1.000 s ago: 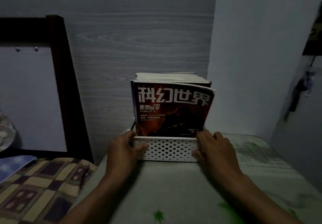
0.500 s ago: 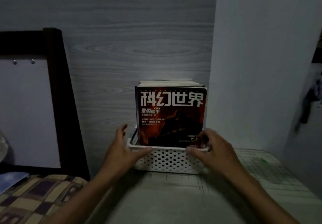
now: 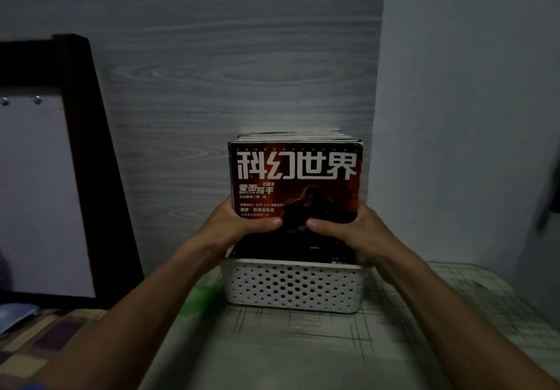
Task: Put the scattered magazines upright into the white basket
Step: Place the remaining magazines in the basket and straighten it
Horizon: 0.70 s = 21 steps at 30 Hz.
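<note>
A stack of magazines (image 3: 295, 174) stands upright in the white perforated basket (image 3: 294, 288), its front cover red and black with large white characters. My left hand (image 3: 239, 222) clasps the stack's left side, thumb across the cover. On the right side, my right hand (image 3: 345, 227) grips the same stack, its thumb also on the cover. Both thumbs nearly meet at the cover's middle. The stack's lower edge sits at the basket's rim; how deep it reaches is hidden.
The basket stands on a pale table (image 3: 303, 350) with a grid-patterned mat, against a grey wood-grain panel (image 3: 227, 71). A wall (image 3: 454, 116) is close on the right. A dark wooden frame (image 3: 78, 116) and checked cloth (image 3: 36, 338) lie to the left.
Both hands left the basket's front corners and rose onto the magazine stack, clasping its sides. The view also moved closer and the cover now stands straight.
</note>
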Motion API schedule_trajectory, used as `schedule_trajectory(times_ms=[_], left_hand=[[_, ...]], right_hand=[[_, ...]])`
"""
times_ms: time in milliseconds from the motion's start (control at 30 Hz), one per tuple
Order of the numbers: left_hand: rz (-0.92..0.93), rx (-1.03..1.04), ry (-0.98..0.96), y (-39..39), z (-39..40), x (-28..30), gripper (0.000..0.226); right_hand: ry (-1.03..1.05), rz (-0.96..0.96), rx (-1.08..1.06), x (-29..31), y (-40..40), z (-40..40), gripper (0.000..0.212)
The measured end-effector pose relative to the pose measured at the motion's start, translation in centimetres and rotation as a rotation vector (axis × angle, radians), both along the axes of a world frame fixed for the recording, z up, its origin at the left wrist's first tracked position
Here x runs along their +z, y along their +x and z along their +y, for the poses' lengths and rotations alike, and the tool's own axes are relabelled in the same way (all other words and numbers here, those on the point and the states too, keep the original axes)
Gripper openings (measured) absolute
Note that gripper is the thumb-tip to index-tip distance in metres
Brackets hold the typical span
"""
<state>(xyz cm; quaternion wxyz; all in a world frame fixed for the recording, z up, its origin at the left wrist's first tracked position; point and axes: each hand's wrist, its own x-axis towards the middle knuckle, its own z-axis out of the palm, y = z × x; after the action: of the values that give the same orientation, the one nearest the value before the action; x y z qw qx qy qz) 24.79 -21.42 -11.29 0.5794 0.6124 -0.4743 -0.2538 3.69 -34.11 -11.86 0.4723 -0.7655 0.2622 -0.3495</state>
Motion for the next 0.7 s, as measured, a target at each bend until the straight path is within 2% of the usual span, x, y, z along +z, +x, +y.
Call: schedule_trajectory(times_ms=[67,200,267,433,700], left_hand=[[0.001,-0.004,-0.006,0.4,0.1,-0.1,0.091],[-0.003,0.035,-0.024,0.8,0.5,-0.6,0.093],[-0.073,0.027,-0.003,0.7,0.3,-0.5,0.088],[-0.082,-0.005,0.022,0.8,-0.3,-0.2,0.091],[-0.083,-0.041,0.008,1.7,-0.5,-0.6,0.090]], right_hand=[[0.008,0.042,0.056,0.5,-0.4,-0.2,0.058],[-0.132,0.107,0.034,-0.3,-0.4,-0.1,0.098],[-0.125,0.082,0.002,-0.6,-0.1,-0.2,0.107],[-0.041,0.075,0.023,-0.6,0.1,-0.8,0.112],[-0.091,0.075,-0.009,-1.6,0.3,-1.7,0.113]])
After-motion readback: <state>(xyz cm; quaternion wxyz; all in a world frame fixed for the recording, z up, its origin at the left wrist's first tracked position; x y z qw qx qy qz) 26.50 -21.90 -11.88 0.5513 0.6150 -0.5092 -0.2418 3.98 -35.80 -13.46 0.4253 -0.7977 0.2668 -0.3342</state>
